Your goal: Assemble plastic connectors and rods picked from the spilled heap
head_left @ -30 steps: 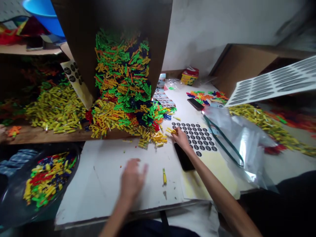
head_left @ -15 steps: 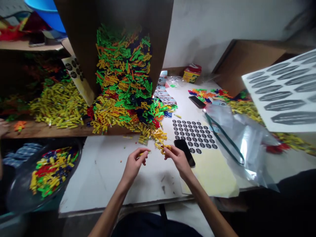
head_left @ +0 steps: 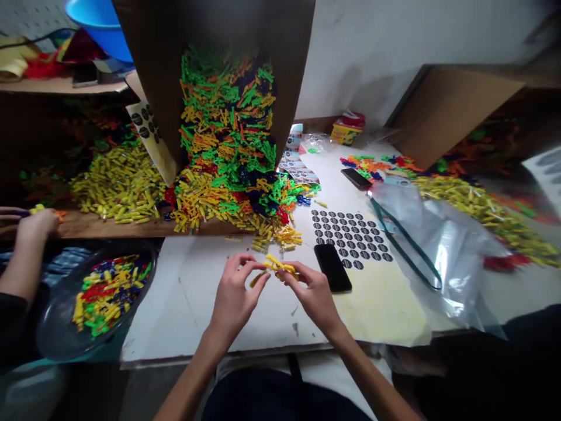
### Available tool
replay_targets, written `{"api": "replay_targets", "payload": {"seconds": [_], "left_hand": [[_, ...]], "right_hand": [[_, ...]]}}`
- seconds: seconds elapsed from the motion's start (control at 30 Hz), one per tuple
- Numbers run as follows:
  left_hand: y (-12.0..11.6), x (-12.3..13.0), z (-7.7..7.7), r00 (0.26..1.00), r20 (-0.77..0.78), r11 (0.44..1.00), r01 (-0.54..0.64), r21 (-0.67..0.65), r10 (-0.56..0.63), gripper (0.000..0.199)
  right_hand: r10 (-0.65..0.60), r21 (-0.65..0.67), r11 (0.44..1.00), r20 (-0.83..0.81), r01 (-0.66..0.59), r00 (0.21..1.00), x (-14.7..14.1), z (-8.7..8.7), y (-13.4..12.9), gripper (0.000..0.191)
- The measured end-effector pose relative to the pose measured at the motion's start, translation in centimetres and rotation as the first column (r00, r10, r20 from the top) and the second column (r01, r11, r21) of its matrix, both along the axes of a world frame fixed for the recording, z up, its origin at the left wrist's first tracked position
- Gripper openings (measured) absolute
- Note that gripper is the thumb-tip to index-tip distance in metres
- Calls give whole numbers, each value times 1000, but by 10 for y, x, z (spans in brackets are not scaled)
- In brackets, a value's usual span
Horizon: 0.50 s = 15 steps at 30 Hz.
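My left hand [head_left: 233,295] and my right hand [head_left: 314,297] meet above the white tabletop [head_left: 188,304]. Between their fingertips is a small yellow plastic toy piece [head_left: 277,264], pinched by the right fingers at one side. The left thumb and fingers are closed on a short yellow stick-like piece [head_left: 254,280], partly covered by the fingers. Just beyond lie loose yellow pieces [head_left: 287,235], spilling from a heap of green, orange, yellow and blue plastic pieces [head_left: 228,128] in a tall cardboard box [head_left: 293,70].
A black phone [head_left: 333,268] lies right of my hands, beside a sheet of round black stickers [head_left: 385,310]. Farther right are a green strap [head_left: 407,248] and clear plastic bags [head_left: 456,263]. On the left, a co-worker's hand [head_left: 37,225] is above a dark basin [head_left: 56,327] of coloured pieces.
My hands have come together, and my right hand has brought the yellow toy piece away from the heap to my left fingertips. A co-worker's hand has come further into view at left.
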State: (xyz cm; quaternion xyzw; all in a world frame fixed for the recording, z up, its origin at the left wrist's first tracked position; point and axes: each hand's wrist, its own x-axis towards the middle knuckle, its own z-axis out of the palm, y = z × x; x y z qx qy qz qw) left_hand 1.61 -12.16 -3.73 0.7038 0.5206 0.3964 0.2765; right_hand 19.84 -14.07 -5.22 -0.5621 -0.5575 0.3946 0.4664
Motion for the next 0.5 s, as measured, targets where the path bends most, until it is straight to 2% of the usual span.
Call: {"api": "replay_targets", "payload": {"seconds": [0.03, 0.1, 0.17, 0.23, 0.37, 0.5], "left_hand": [[-1, -1, 2, 999, 13, 999, -45, -6, 45, 15], [-2, -4, 5, 982, 155, 989, -88, -120, 106, 20], [-3, -6, 6, 926, 358, 969, -31, -246, 120, 23], [-6, -7, 5, 868, 487, 958, 51, -282, 97, 25], [-12, -9, 0, 859, 513, 954, 143, -264, 13, 29], [-16, -10, -4, 898, 439, 958, 109, -267, 20, 27]], "right_hand": [[-5, -17, 1000, -40, 4, 999, 0, 0, 0, 24], [-6, -51, 999, -139, -1, 990, -2, 0, 0, 27], [4, -72, 997, -214, -20, 977, -4, 0, -1, 28], [9, -78, 997, -246, -29, 969, -6, 1, -2, 28], [-22, -54, 998, -244, 9, 969, -7, 4, -3, 27], [-24, -17, 1000, -196, 21, 980, -6, 9, -5, 26]]}}
